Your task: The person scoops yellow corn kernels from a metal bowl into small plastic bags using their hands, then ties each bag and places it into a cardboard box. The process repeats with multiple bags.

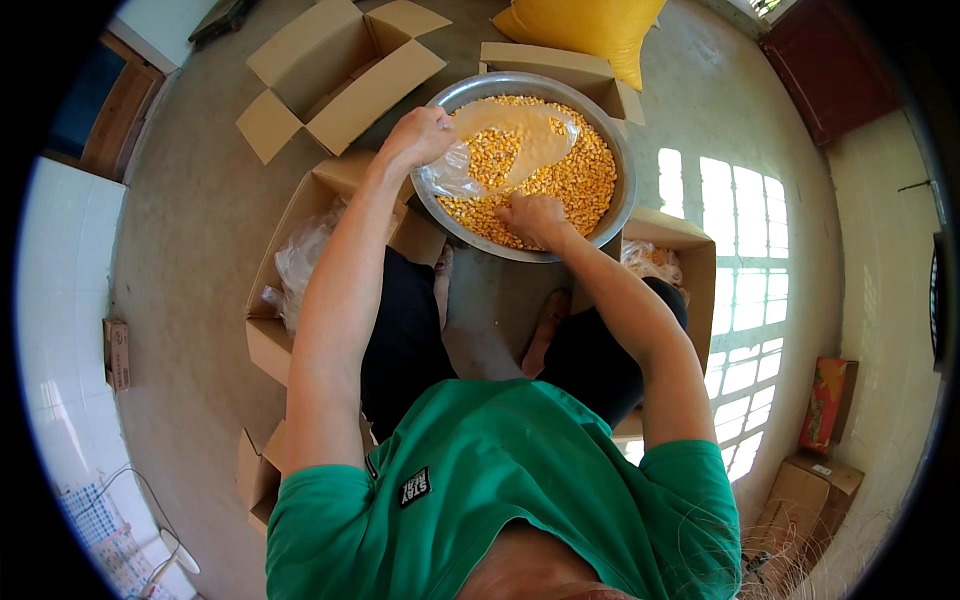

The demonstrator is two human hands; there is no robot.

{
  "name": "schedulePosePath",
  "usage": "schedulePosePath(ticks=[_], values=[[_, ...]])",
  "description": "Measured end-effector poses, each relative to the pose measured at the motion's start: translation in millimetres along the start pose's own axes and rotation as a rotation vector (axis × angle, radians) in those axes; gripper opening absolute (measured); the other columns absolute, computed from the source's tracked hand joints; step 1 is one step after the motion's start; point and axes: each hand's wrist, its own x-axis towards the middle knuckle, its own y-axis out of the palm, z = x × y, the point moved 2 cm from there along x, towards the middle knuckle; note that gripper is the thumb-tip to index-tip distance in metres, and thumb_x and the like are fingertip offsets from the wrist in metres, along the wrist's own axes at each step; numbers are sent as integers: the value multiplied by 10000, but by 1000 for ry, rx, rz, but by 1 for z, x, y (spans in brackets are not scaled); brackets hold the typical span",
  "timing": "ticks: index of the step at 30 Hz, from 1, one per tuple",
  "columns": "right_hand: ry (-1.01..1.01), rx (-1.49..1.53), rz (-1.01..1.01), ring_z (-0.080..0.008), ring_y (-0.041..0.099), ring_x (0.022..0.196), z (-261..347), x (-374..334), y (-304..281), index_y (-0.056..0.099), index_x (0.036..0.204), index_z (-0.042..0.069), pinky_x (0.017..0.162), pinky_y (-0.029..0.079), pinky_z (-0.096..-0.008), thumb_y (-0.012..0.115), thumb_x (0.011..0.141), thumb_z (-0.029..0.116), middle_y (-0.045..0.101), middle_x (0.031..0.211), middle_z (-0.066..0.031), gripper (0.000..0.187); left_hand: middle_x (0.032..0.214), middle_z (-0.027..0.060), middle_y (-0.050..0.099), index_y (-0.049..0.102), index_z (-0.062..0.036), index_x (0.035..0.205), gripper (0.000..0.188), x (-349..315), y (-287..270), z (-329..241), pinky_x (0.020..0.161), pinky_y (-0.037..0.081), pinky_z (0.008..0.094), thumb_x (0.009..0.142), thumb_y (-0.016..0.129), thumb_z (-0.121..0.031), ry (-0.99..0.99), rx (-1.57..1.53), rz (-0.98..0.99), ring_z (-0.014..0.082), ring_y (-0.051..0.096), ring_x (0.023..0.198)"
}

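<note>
A wide metal basin [627,190] holds a heap of yellow corn kernels [585,185]. Over the kernels lies a clear plastic bag [455,172], its film spread across the basin's middle. My left hand [418,138], at the basin's left rim, is closed on the gathered edge of this bag. Lower in the basin, my right hand [535,219] rests on the corn near the bag's lower edge. Its fingers are curled down among the kernels, and what they grip is hidden.
An open cardboard box [375,90] stands beyond the basin to the left; another box [560,68] is behind it, near a yellow sack [590,30]. Left of my legs, a box holds clear plastic bags [308,255]. A box at right holds filled bags [650,262].
</note>
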Motion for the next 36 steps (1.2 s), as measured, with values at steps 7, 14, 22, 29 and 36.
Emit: schedulePosePath(ticks=[7,14,22,29,36], values=[[-43,60,-39,-369,657,893,-1,1,10,646,962,18,791,511,-468,451,912,454,671,928,-228,480,863,190,671,653,-29,905,234,2,2,-1,743,498,362,761,607,-207,12,11,-4,294,655,819],[-76,47,-56,-365,664,871,1,5,14,656,928,24,767,528,-458,482,910,365,673,922,-223,384,850,188,667,647,-26,893,224,2,2,2,728,494,358,763,604,-204,25,11,-17,282,649,794],[-94,-49,-43,-380,655,870,-26,30,34,656,910,2,721,535,-464,507,892,247,656,921,-214,287,839,177,666,646,-27,883,216,-1,-1,3,726,493,350,756,621,-200,11,-3,8,266,644,786],[-340,-349,47,-361,650,889,-47,40,38,679,913,4,763,532,-441,501,856,163,654,932,-202,246,837,169,670,644,-27,863,200,2,1,4,728,494,348,754,623,-194,32,6,9,269,651,796],[-339,-160,86,-354,637,894,-44,21,-8,682,922,-3,788,511,-427,518,845,189,653,943,-193,264,825,163,670,643,-30,848,191,2,0,5,726,493,349,752,625,-194,12,-8,20,263,652,789]])
